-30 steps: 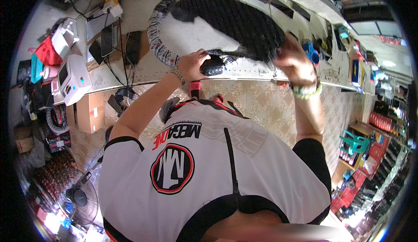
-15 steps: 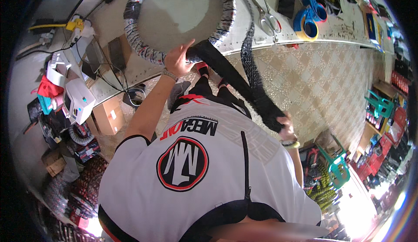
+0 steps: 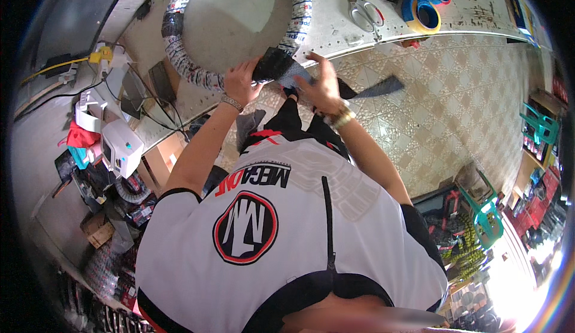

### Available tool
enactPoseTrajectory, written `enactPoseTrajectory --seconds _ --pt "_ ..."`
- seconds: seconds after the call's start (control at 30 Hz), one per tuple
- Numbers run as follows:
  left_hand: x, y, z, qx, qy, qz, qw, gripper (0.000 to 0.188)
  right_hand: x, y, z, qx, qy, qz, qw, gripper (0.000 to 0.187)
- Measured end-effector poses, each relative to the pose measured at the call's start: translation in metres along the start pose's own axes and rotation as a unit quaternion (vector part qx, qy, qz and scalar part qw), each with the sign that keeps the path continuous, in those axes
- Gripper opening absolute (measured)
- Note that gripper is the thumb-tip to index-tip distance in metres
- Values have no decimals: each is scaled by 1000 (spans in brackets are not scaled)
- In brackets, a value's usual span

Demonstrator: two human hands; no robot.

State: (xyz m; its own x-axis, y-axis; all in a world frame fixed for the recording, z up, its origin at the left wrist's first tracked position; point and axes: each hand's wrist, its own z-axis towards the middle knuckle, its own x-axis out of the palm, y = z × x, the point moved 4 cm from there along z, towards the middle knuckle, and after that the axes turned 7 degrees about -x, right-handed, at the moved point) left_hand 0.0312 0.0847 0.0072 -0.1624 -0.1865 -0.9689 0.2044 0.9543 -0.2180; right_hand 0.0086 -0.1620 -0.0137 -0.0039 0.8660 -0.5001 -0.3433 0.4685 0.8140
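A tyre-like ring (image 3: 174, 51) wrapped in white printed strip, with one black band on its left side, lies on the workbench. My left hand (image 3: 241, 84) is closed round the near part of the ring. Just right of it, a wide black strip (image 3: 274, 63) goes over the ring. Its loose tail (image 3: 381, 88) hangs past the bench edge, above the floor. My right hand (image 3: 324, 86) is beside the strip, thumb and fingers spread; whether its palm touches the strip is hard to make out.
Scissors (image 3: 362, 14) lie on the workbench (image 3: 335, 29) right of the ring, with blue and yellow tape rolls (image 3: 421, 17) farther right. Cables and a yellow plug (image 3: 100, 55) sit at the left near a white machine (image 3: 121, 148). A green stool (image 3: 486, 222) stands at the right.
My right hand has come from the lower right up to the ring, and its fingers have spread. The strip's long stretched length now hangs loose to the right. My left hand stays on the ring.
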Motion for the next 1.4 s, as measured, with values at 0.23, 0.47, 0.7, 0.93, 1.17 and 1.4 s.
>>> enactPoseTrajectory --seconds 0.23,0.47,0.7,0.93,1.17,1.4 --pt "-8 -13 15 -41 28 36 998 84 30 14 27 251 191 67 947 54" --pt "-4 -10 21 -22 55 -20 998 85 17 13 -11 227 147 11 963 35" --pt "-8 -21 33 -63 121 -35 990 87 67 -31 1 131 108 -53 984 41" --pt "6 -27 44 -85 113 -62 988 76 53 -31 6 99 155 -147 972 28" --pt "10 -25 46 -78 129 -28 988 74 20 -54 26 79 200 -296 931 8" --pt "3 -15 48 -42 82 -63 994 76 -83 -128 130 48 -38 -447 892 43"
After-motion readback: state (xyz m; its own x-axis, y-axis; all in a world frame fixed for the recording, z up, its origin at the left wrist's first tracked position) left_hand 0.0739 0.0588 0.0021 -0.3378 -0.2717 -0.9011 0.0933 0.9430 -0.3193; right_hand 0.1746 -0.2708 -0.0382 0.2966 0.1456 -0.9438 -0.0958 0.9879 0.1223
